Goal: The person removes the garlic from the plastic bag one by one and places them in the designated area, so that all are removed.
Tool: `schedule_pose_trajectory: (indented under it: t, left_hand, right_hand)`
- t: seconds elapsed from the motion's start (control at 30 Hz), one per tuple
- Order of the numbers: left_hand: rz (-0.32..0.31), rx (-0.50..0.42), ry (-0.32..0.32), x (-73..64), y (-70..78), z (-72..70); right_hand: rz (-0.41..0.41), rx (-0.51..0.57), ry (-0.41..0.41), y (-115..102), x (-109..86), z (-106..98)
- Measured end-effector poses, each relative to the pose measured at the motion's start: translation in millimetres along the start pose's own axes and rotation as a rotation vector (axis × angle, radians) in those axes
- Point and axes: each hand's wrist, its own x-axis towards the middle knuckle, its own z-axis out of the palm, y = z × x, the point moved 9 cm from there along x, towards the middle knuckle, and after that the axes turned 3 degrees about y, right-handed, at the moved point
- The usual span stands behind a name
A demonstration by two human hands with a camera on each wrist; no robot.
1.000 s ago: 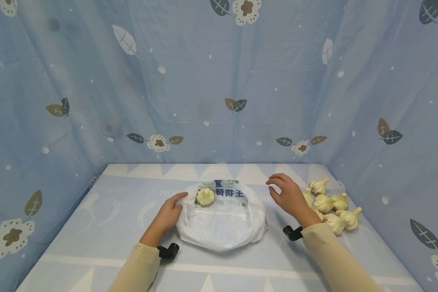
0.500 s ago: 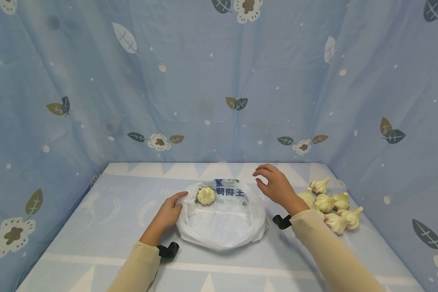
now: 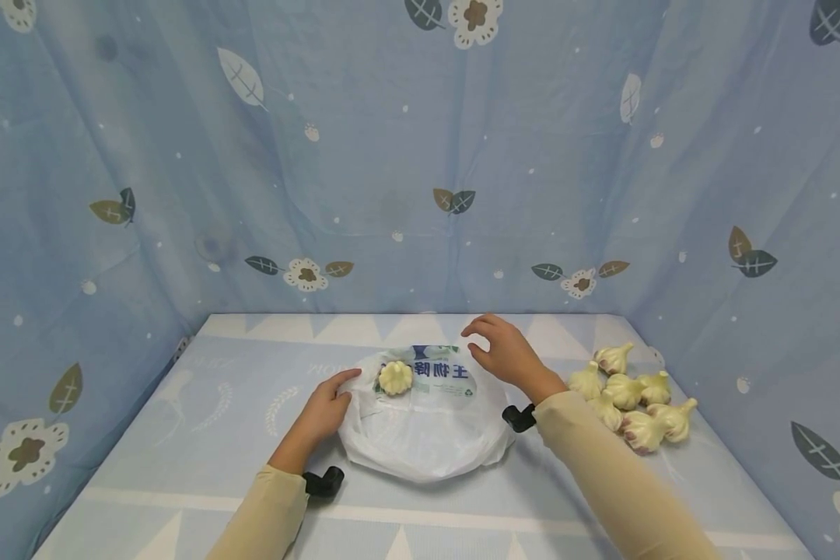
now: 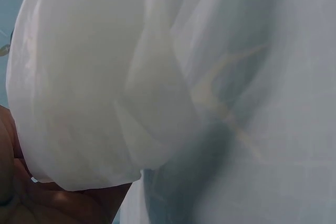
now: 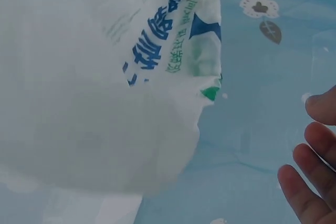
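Observation:
A white plastic bag (image 3: pixel 420 451) with blue and green print lies spread on the table, its mouth facing up. One garlic bulb (image 3: pixel 395 378) sits inside its far left part. My left hand (image 3: pixel 327 406) holds the bag's left rim, index finger stretched along it; the left wrist view shows the bag's side covering much of that hand (image 4: pixel 58 203). Above the bag's far right rim hovers my right hand (image 3: pixel 507 354), thumb and fingers apart with nothing between them. In the right wrist view its fingertips (image 5: pixel 302 187) stand away from the bag.
Several garlic bulbs (image 3: pixel 624 391) are piled on the right of the table (image 3: pixel 182 459), beside the right forearm. A blue patterned curtain (image 3: pixel 392 155) closes off the back and both sides. Black mounts (image 3: pixel 323 483) sit at both wrists.
My right hand has moved left, from beside the garlic pile to over the bag's far right rim. The left hand, bag and garlic inside it stay where they were.

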Motion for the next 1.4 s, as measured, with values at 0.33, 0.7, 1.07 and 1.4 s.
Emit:
schedule_pose_trajectory:
  t: [0.33,0.7,1.07,1.4]
  left_hand:
    - [0.023,-0.008,0.003,0.3,1.7,0.6]
    - [-0.002,-0.025,0.002,0.4,0.0,0.4]
    - [0.004,-0.016,0.006,-0.7,2.1,0.4]
    - [0.001,-0.030,0.009,0.5,2.1,1.1]
  right_hand:
    - [0.115,0.059,-0.176,-3,9.4,35]
    - [0.167,0.155,-0.308,-21,18.4,67]
    - [0.140,0.224,-0.367,-35,22.3,99]
    - [0.130,0.231,-0.396,-53,25.5,119]
